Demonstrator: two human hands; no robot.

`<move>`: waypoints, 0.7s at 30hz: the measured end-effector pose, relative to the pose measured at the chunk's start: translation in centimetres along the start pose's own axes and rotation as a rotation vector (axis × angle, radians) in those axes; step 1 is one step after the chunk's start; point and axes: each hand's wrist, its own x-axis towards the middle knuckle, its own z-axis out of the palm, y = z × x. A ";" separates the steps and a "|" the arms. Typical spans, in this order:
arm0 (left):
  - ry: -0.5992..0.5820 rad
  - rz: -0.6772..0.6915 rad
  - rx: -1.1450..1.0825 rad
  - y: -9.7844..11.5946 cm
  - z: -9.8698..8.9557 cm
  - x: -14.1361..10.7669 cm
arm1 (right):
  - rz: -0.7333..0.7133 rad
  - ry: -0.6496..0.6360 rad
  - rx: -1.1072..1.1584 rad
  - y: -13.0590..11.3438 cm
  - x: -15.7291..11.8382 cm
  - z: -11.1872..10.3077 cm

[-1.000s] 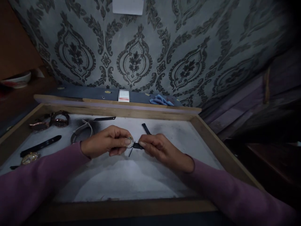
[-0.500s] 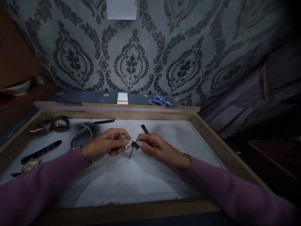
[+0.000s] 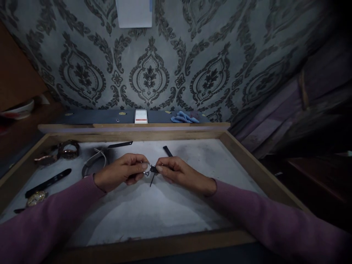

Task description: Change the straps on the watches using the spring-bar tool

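Between the thumb and fingers of my left hand (image 3: 129, 169) is a small silver watch (image 3: 147, 169), held by its case above the tray. My right hand (image 3: 174, 172) pinches a short black watch strap (image 3: 154, 169) at the right side of that case. Whether strap and case are joined I cannot tell. A thin dark stick-like piece (image 3: 152, 179) points down just below them. Behind my right hand lies a black strap piece (image 3: 167, 150). Left of my left hand is a watch with a pale band (image 3: 95, 161) curved into a loop.
A wooden-rimmed tray (image 3: 132, 136) surrounds the work. Inside at left lie two dark and rose-gold watches (image 3: 68, 151), a gold-faced watch (image 3: 36, 198) and a black strap (image 3: 48, 183). A black blade-like strip (image 3: 120, 145) is at the back. Beyond the rim are a blue cloth (image 3: 184, 117) and a small box (image 3: 141, 116).
The view has shifted slightly, so the whole scene sits a little differently. Both hands keep the same grip on the watch and strap.
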 end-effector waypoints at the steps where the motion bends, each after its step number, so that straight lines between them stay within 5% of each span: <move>1: 0.038 0.015 0.008 0.0 -0.1 0.1 | 0.005 -0.010 -0.008 0.0 -0.1 0.0; 4: 0.141 0.063 -0.004 0.0 -0.1 0.2 | 0.010 -0.017 -0.060 0.0 -0.3 0.1; 10: 0.117 0.062 -0.084 -0.3 0.8 0.2 | 0.014 -0.073 -0.089 0.2 -0.5 0.7; 21: 0.313 0.218 -0.172 -0.1 0.1 0.7 | -0.040 -0.068 -0.393 -0.3 -0.4 0.1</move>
